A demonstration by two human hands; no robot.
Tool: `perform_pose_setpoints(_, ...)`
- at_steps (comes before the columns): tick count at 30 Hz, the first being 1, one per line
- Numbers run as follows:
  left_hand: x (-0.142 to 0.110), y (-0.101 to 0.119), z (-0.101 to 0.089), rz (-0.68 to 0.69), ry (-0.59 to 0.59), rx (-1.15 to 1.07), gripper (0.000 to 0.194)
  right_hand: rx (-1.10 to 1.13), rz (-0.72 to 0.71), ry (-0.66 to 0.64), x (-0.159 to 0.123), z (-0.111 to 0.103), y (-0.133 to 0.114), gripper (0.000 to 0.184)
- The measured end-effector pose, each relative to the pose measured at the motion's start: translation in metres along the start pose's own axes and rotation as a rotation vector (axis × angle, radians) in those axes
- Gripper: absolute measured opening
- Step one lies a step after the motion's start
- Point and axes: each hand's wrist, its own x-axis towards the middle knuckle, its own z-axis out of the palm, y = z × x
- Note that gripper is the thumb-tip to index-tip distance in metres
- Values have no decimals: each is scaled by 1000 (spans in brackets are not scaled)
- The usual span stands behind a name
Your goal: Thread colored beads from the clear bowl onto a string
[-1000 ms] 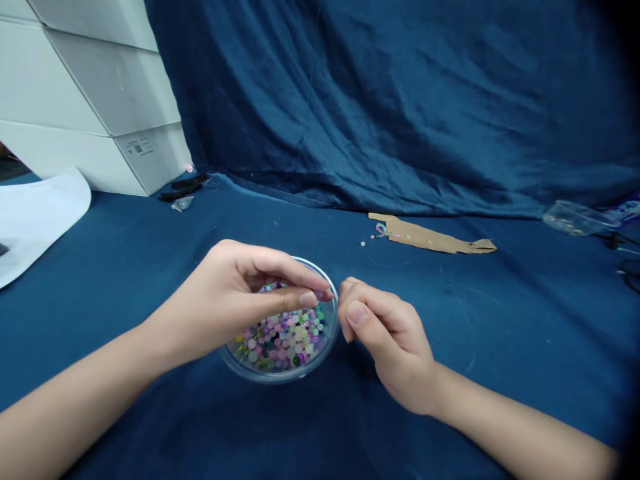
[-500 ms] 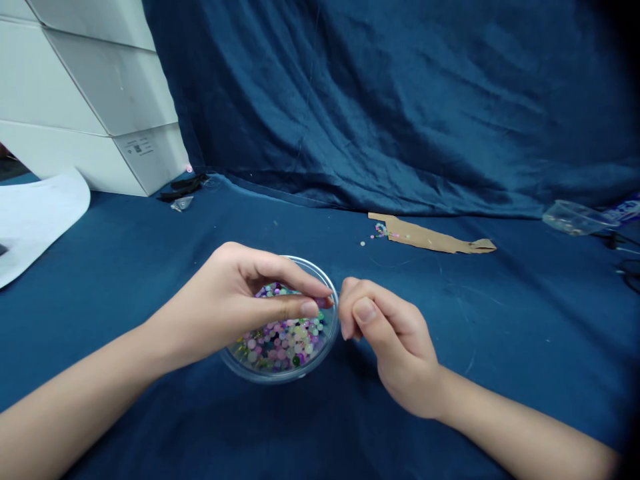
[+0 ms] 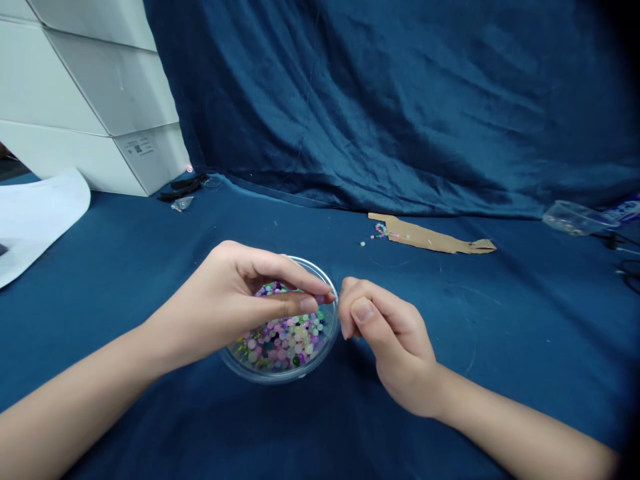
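A round clear plastic bowl (image 3: 280,380) stands in front of me, holding many small beads (image 3: 285,343) in pink, purple, white, green and yellow. Over it reaches my left hand (image 3: 245,293), thumb and fingertips pinched on a small purplish bead (image 3: 321,299) near the bowl's right rim. Just right of that rim is my right hand (image 3: 390,340), closed, with the thumb pressed against the bent index finger. Whatever it grips is hidden or too fine to make out. The fingertips of the two hands are close together but apart.
Behind the bowl lies a torn cardboard strip (image 3: 435,237) with a small beaded string (image 3: 381,231) at its left end and a loose bead (image 3: 363,244) nearby. White boxes (image 3: 100,93) are stacked back left, beside a white sheet (image 3: 40,220). A clear container (image 3: 575,219) sits far right.
My left fingertips have shifted very slightly to the right and upward with the bead. My right hand has barely moved, and the bowl stays in place.
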Motion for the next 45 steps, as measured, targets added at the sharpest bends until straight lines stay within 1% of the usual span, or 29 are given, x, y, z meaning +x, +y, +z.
perform_pose_setpoints(7,-2,2,0,14,-19,9,14,4,1,-18,0,0,0,36)
perform_pose_setpoints(14,1,-1,2,11,14,-4,11,-42,5,-20,1,-1,1,40)
perform_pose_setpoints(19,-1,0,1,3,23,-14,12,-82,45,-32,1,-2,1,41)
perform_pose_setpoints(22,-1,2,1,32,19,-10,12,-112,79,-41,1,-1,1,43)
perform_pose_setpoints(26,1,3,2,117,4,45,12,-142,100,-44,2,0,1,44)
perform_pose_setpoints(28,1,2,3,104,14,41,16,-146,99,-42,3,0,0,45)
perform_pose_setpoints(31,0,0,3,35,32,-30,23,-156,105,-47,4,0,0,44)
perform_pose_setpoints(36,1,1,3,75,3,4,17,-145,111,-42,2,0,0,43)
perform_pose_setpoints(41,0,3,3,77,28,26,8,-131,124,-21,3,0,1,43)
perform_pose_setpoints(45,-1,5,6,81,34,61,5,-108,127,-29,4,-2,1,44)
